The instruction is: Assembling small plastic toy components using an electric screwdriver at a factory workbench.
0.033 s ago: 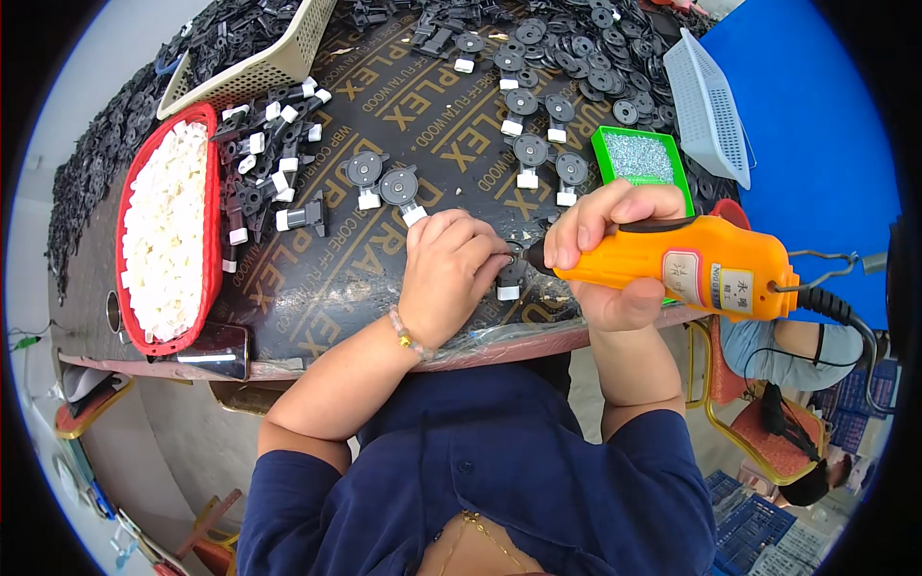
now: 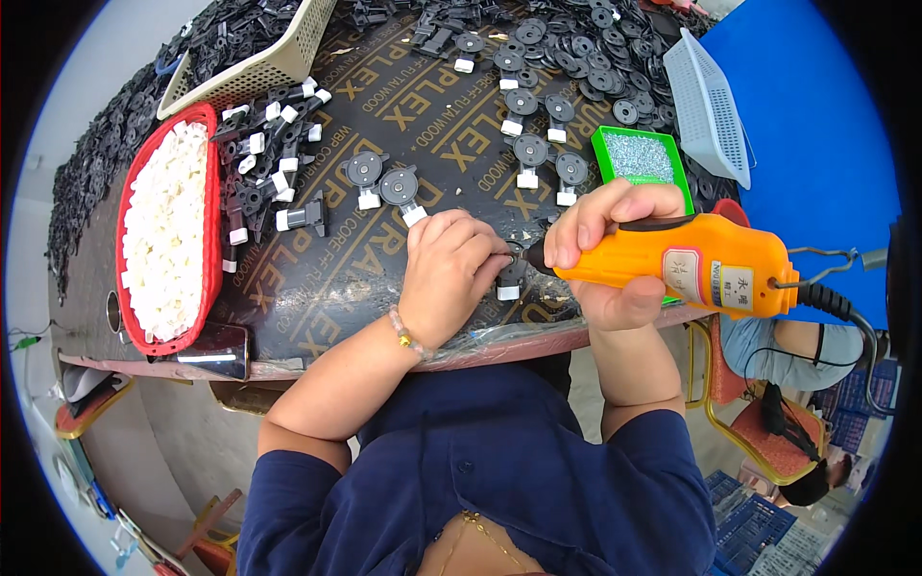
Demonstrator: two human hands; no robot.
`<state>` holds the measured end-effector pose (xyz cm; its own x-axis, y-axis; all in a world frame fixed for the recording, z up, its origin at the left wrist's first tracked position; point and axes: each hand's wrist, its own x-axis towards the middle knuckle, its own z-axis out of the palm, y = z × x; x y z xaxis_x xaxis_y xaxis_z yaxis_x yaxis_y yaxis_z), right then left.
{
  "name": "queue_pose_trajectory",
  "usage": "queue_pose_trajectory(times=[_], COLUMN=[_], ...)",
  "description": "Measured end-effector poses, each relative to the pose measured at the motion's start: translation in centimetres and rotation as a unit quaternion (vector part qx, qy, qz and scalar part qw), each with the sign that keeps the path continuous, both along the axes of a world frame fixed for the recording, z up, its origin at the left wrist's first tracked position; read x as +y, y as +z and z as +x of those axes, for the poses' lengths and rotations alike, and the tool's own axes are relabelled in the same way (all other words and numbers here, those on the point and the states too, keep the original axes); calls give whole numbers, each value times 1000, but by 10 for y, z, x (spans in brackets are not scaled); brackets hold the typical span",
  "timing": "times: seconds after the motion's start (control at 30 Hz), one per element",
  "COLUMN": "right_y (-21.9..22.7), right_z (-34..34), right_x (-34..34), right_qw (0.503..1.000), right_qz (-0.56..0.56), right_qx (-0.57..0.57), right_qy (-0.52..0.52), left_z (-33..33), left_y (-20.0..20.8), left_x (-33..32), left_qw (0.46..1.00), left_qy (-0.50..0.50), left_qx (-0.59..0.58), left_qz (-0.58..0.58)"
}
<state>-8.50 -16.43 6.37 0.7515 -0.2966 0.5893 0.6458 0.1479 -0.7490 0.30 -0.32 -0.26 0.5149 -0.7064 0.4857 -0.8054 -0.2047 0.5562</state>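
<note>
My right hand [image 2: 619, 254] is wrapped round an orange electric screwdriver [image 2: 706, 267], held nearly level with its dark nose to the left. The tip meets a small black plastic part with a white end [image 2: 509, 291] near the table's front edge. My left hand [image 2: 451, 269] is closed, its fingertips gripping that part beside the tip; they hide much of it. Just beyond my left hand lie two black round-headed pieces [image 2: 399, 186] with white ends. A green tray [image 2: 602, 154] of small silvery pieces, seemingly screws, stands beyond my right hand.
At the left a red basket [image 2: 208, 259] holds many white pieces, beside a pile of black parts with white ends [image 2: 279, 158]. A beige basket [image 2: 279, 62] and a pale basket [image 2: 706, 110] stand farther back. A phone [image 2: 216, 350] lies at the front edge. The screwdriver's cord [image 2: 826, 305] trails right.
</note>
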Motion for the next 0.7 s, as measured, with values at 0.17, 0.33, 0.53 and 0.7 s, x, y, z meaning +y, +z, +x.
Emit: queue_pose_trajectory(times=[0.17, 0.33, 0.53, 0.7], right_y=[6, -8, -18, -19], right_z=[0, 8, 15, 19], right_x=[10, 1, -1, 3], right_qw=[995, 997, 998, 998], right_qz=[93, 69, 46, 13], right_qx=[26, 27, 40, 62], right_qy=[-4, -6, -14, 0], left_z=[0, -3, -2, -2], left_y=[2, 6, 4, 1], left_x=[1, -2, 0, -2], left_qw=[1000, 999, 998, 997], left_qy=[-7, -5, -7, -20], left_qx=[21, 34, 28, 32], left_qz=[-15, -2, 54, 64])
